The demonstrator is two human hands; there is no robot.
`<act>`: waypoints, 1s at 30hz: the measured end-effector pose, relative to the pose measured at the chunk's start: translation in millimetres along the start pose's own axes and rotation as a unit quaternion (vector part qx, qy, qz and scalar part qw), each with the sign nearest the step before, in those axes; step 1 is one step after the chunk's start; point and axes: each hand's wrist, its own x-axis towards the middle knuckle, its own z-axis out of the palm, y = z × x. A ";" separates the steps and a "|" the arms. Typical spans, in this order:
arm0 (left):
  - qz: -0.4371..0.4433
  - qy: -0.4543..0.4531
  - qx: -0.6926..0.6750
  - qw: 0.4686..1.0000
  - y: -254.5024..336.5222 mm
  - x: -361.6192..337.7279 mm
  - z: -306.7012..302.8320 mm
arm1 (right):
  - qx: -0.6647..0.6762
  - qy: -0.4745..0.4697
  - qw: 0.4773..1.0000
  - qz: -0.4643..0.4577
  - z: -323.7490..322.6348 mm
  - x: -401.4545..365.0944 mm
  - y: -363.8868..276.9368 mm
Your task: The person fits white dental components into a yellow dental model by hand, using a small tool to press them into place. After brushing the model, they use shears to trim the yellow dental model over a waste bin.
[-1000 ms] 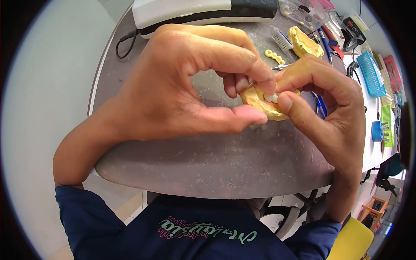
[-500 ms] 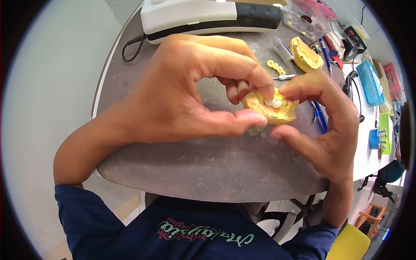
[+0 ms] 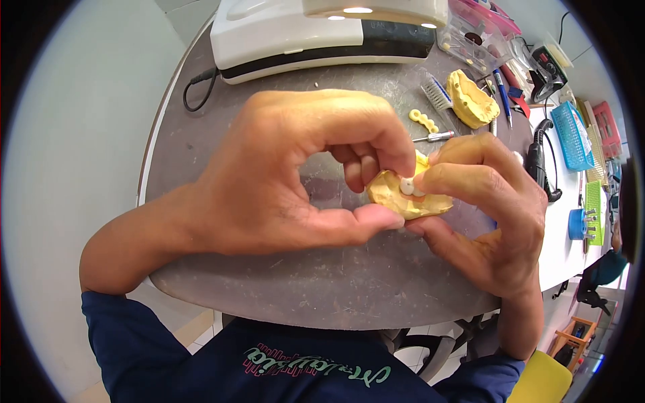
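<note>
Between my hands is a yellow plaster dental cast (image 3: pixel 385 191), held above the grey table. White tooth crowns (image 3: pixel 408 186) sit on it, with a pinkish patch just below them. My left hand (image 3: pixel 275 168) is closed on the cast's left side, thumb at the lower edge and index finger at the top. From the right, my right hand (image 3: pixel 500 208) grips the cast with its thumb underneath. Its index fingertip rests on or right beside the crowns and covers part of them. The cast's right end is hidden behind these fingers.
A white and black device (image 3: pixel 322 47) stands at the back. Behind the cast lie a second dental cast (image 3: pixel 474 101), a brush (image 3: pixel 438 93), a yellow strip of linked pieces (image 3: pixel 423 121) and a metal-handled tool (image 3: pixel 438 136). Rightward are a blue basket (image 3: pixel 573 138) and a black handpiece (image 3: pixel 536 158).
Both hands and the cast sit slightly lower and further left in view. My right index finger has come over the cast onto or beside the crowns. The camera view has shifted a little.
</note>
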 end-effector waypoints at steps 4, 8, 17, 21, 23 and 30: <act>-0.017 0.000 -0.023 1.000 3.6 -1.6 -0.8 | 0.012 -0.004 1.000 0.006 -2.0 0.8 -3.6; -0.015 -0.004 -0.030 0.999 2.9 -1.6 -3.0 | 0.041 0.023 0.999 0.001 1.7 -0.3 -0.4; -0.022 -0.010 -0.051 0.998 3.7 -0.1 -5.2 | 0.033 0.051 0.998 0.002 5.1 -2.0 -5.6; -0.014 -0.011 -0.055 0.998 3.0 0.7 -4.7 | 0.032 0.051 0.998 0.012 5.5 -1.6 -6.7; -0.015 -0.011 -0.055 0.998 2.6 0.5 -5.1 | 0.033 0.050 0.998 0.011 5.4 -1.3 -7.3; -0.008 -0.010 -0.051 0.999 4.4 1.1 -5.1 | 0.043 0.035 0.998 0.014 2.5 0.6 -9.1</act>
